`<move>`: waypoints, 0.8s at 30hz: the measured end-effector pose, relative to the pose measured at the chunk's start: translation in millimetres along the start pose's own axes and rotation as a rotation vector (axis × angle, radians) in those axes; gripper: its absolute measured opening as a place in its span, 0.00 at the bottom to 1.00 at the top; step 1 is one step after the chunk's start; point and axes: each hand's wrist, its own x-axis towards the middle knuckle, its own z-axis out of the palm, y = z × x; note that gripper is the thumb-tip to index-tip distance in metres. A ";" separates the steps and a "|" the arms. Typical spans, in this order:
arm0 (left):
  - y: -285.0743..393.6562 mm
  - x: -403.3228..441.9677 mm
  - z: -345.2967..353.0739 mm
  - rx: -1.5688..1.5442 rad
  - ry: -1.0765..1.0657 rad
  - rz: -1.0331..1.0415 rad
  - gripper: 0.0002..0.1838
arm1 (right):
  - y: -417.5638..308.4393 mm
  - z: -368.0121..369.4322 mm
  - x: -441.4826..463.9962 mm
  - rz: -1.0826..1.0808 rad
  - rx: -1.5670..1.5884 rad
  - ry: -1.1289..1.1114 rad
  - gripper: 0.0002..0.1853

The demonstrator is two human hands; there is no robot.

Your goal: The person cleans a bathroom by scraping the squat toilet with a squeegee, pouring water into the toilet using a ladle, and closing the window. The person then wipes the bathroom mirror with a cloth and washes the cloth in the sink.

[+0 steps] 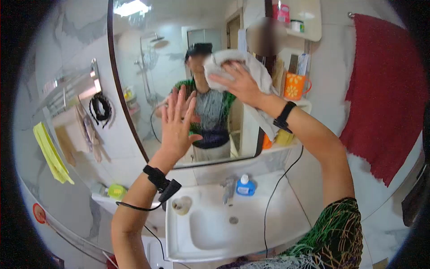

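Observation:
My right hand (244, 87) presses a white cloth (259, 74) against the upper right of the wall mirror (168, 33), and a loose end of the cloth hangs below the wrist. My left hand (177, 130) is raised at the mirror's lower left, fingers spread and holding nothing. Whether its palm touches the glass I cannot tell. Wet streaks blur the reflection in the mirror's middle. Both wrists carry black straps with thin cables.
Below the mirror is a white sink (206, 249) with a tap (228, 190) and a blue bottle (245, 186). An orange cup (294, 86) stands on the right shelf. A dark red towel (380, 89) hangs at right, a yellow cloth (51, 152) at left.

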 end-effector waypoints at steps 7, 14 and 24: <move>4.6 49.1 28.7 0.140 0.106 0.280 0.51 | 27.3 4.6 158.7 -0.184 0.014 -0.015 0.33; -1.9 69.5 3.7 0.309 -0.125 0.131 0.43 | 31.0 26.1 273.5 -0.306 -0.276 0.097 0.27; -17.5 72.7 27.0 0.233 0.199 0.146 0.35 | 40.8 21.3 432.6 -0.102 -0.219 0.073 0.15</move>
